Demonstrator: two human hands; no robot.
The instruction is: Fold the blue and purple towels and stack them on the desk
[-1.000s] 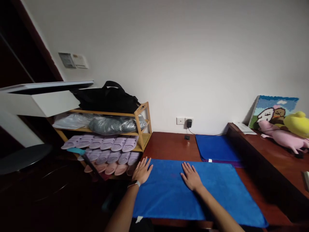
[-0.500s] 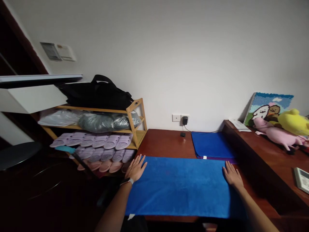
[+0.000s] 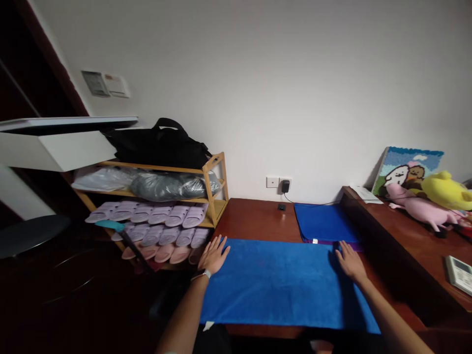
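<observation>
A blue towel [image 3: 280, 285] lies spread flat across the front of the reddish-brown table [image 3: 254, 219], with a small white tag at its near left edge. On its far left corner rests my left hand [image 3: 214, 255], fingers stretched out, a watch on the wrist. My right hand [image 3: 350, 260] is open over the towel's far right corner, fingers extended; whether it touches the cloth I cannot tell. Beyond that corner sits a stack of folded towels [image 3: 324, 221], dark blue on top with purple below.
Left of the table stands a wooden rack [image 3: 216, 191] holding slippers [image 3: 162, 214], plastic-wrapped bundles and a black bag [image 3: 162, 145]. On the raised right ledge are plush toys [image 3: 420, 204], a picture [image 3: 409, 169] and a white device [image 3: 460, 275]. A charger [image 3: 285, 186] is plugged into the wall.
The view has shifted slightly left. My right hand has moved a little inward over the towel's far right corner. My left hand stays on the far left corner.
</observation>
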